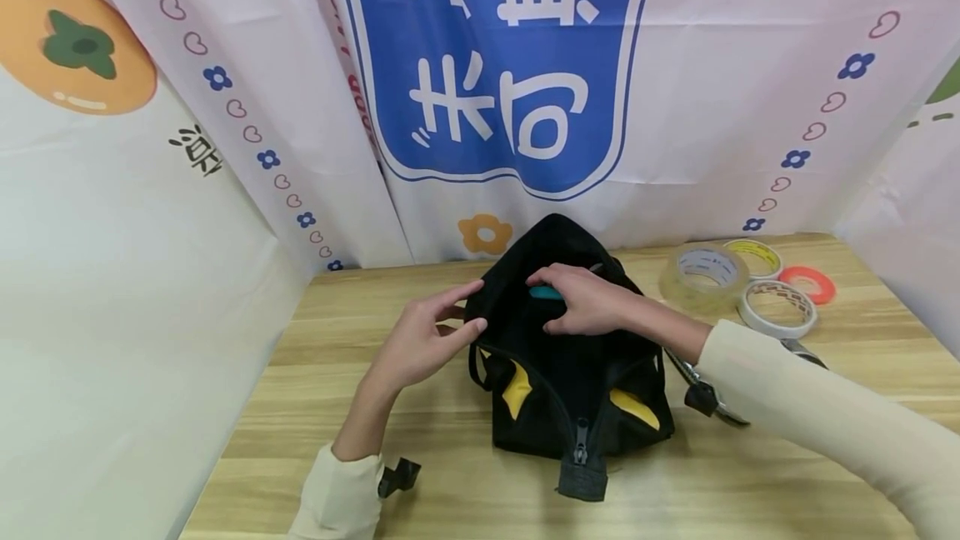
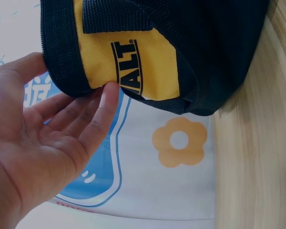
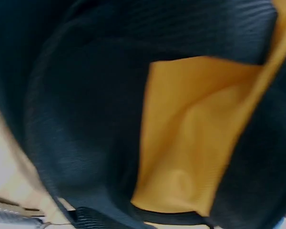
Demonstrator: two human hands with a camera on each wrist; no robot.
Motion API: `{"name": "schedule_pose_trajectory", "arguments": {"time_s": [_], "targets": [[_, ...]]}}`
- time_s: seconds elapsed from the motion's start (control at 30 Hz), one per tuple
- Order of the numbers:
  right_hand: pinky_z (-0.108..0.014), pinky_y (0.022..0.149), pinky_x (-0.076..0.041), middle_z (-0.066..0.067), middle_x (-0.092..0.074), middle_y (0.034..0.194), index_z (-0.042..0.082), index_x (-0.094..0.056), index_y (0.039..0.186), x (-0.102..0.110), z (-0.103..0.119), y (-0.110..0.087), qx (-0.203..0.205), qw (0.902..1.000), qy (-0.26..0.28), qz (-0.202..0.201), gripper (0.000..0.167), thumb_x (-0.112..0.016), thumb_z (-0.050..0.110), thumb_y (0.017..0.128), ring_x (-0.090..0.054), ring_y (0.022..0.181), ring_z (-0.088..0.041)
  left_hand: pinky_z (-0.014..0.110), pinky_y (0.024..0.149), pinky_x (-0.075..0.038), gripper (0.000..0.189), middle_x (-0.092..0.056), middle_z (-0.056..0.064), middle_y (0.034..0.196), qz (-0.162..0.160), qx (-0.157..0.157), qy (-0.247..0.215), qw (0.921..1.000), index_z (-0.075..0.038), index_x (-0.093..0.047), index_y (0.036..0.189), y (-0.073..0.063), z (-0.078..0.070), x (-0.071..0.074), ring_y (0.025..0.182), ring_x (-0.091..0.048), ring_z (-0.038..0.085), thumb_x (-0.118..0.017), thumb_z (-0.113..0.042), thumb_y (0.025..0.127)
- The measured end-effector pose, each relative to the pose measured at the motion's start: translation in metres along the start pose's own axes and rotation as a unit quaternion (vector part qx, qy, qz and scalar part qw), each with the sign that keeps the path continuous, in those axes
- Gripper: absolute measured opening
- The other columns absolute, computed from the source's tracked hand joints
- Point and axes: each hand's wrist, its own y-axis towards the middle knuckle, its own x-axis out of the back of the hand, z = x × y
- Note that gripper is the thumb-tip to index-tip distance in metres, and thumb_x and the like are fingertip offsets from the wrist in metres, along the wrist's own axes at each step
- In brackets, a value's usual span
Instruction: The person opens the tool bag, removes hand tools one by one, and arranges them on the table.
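Note:
A black tool bag (image 1: 532, 432) with yellow panels stands unzipped on the wooden table. My left hand (image 1: 423, 344) holds its left rim, thumb on the inner side and fingers outside; the left wrist view shows this hand (image 2: 62, 119) at the zipper edge beside the yellow panel (image 2: 157, 67). Inside the bag's mouth is my right hand (image 1: 588, 302), with a teal object (image 1: 546, 293) by its forefinger. The thumb stands apart from that object, and whether the hidden fingers grip it is unclear. In the right wrist view, the blurred bag (image 3: 86, 119) covers nearly everything.
Right of the bag lie a clear tape roll (image 1: 678, 282), a yellow-cored roll (image 1: 772, 261), a white roll (image 1: 798, 327) and an orange-red ring (image 1: 823, 286). Metal tools (image 1: 733, 417) show partly under my right forearm. A printed cloth (image 1: 697, 148) hangs behind the table.

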Motion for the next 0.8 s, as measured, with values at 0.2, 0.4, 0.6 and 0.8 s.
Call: {"name": "schedule_pose_trajectory", "arguments": {"time_s": [0.2, 0.4, 0.6, 0.8], "targets": [[-0.055, 0.114, -0.051, -0.021, -0.054, 0.153, 0.003, -0.046, 0.158, -0.013, -0.013, 0.007, -0.026, 0.9996, 0.008, 0.002, 0.078, -0.084, 0.015, 0.091, -0.057, 0.136, -0.037, 0.045, 0.097, -0.065, 0.054, -0.058, 0.014, 0.159, 0.001, 0.001, -0.005, 1.0, -0.014, -0.059, 0.156, 0.0, -0.001, 0.0, 0.121, -0.074, 0.033, -0.072, -0.022, 0.104], [-0.055, 0.115, -0.05, -0.024, -0.052, 0.154, 0.001, -0.043, 0.159, -0.023, -0.024, 0.014, -0.034, 0.9988, 0.026, -0.021, 0.082, -0.084, 0.012, 0.089, -0.056, 0.14, -0.039, 0.045, 0.097, -0.066, 0.054, -0.058, 0.015, 0.158, -0.002, 0.003, 0.001, 1.0, -0.013, -0.059, 0.155, -0.001, -0.001, 0.001, 0.121, -0.075, 0.033, -0.072, -0.021, 0.104], [-0.056, 0.118, -0.048, -0.027, -0.054, 0.153, -0.003, -0.045, 0.156, -0.033, -0.029, 0.02, -0.041, 0.9977, 0.043, -0.032, 0.081, -0.085, 0.011, 0.087, -0.054, 0.141, -0.041, 0.044, 0.096, -0.066, 0.054, -0.059, 0.016, 0.157, -0.001, 0.006, -0.002, 1.0, -0.013, -0.059, 0.155, -0.001, -0.001, 0.001, 0.12, -0.075, 0.033, -0.072, -0.021, 0.103], [-0.057, 0.117, -0.047, -0.029, -0.053, 0.151, -0.004, -0.045, 0.156, -0.038, -0.029, 0.023, -0.059, 0.9964, 0.05, -0.036, 0.082, -0.085, 0.014, 0.086, -0.054, 0.139, -0.043, 0.042, 0.094, -0.066, 0.055, -0.058, 0.016, 0.158, 0.0, 0.009, 0.0, 1.0, -0.014, -0.058, 0.156, -0.001, -0.001, 0.001, 0.12, -0.075, 0.033, -0.072, -0.021, 0.103]]}}
